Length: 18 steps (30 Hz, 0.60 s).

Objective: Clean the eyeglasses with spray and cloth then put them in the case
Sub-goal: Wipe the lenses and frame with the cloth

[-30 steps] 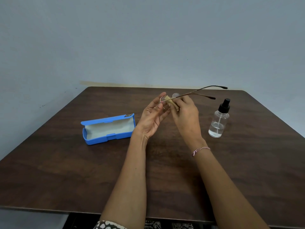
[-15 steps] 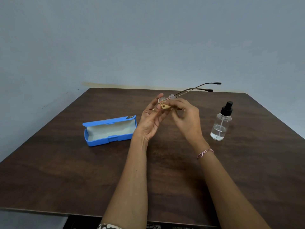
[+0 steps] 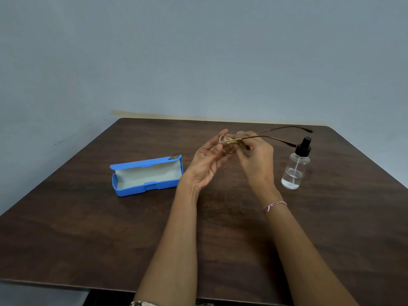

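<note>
Head view: eyeglasses (image 3: pixel 265 136) point their temples rightward.

Just one wide head cam, close over the table (image 3: pixel 88 239), angled forward and down, facing the wall (image 3: pixel 198 51).

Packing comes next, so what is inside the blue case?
Only pale lining shows inside the open blue case; its near wall hides the floor just behind it.

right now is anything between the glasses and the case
Nothing visible. The left hand and right hand hold the glasses over the table, the right through the cloth. The open case lies beside the left hand, inside bare; the bottle stands on the other side.
</note>
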Motion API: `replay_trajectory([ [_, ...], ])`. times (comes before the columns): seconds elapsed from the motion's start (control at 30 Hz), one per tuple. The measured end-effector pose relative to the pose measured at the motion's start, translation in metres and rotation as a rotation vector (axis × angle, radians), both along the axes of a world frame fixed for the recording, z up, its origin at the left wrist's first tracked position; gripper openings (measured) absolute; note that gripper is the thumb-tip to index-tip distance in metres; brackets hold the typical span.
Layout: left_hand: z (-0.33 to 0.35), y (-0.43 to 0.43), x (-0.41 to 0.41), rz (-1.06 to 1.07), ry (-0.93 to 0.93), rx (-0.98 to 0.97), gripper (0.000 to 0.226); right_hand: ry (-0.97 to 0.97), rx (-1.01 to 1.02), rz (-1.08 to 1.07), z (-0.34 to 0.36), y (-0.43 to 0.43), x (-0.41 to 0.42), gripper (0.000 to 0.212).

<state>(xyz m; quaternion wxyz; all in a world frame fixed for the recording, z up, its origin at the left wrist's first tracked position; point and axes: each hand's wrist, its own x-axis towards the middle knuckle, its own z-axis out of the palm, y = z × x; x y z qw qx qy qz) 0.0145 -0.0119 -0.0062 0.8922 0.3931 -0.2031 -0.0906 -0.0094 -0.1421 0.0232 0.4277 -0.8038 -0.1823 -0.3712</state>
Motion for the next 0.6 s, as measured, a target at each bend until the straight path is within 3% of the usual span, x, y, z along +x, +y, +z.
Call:
replay_trajectory([
  [0.1, 0.001, -0.002, -0.001, -0.001, 0.006, -0.011, 0.053, -0.001, 0.040, 0.067, -0.001, 0.006, -0.001, 0.029],
  [0.23, 0.001, 0.006, 0.001, 0.063, 0.013, -0.115, 0.053, 0.031, -0.052, 0.268, 0.000, 0.002, 0.000, 0.027],
  [0.47, 0.001, 0.003, -0.001, 0.032, -0.012, 0.021, 0.047, 0.036, -0.082, -0.014, 0.001, 0.003, -0.002, 0.023],
  [0.6, 0.002, 0.004, -0.001, 0.017, 0.003, 0.030, 0.050, -0.012, -0.049, 0.018, 0.001, 0.009, -0.004, 0.027],
])
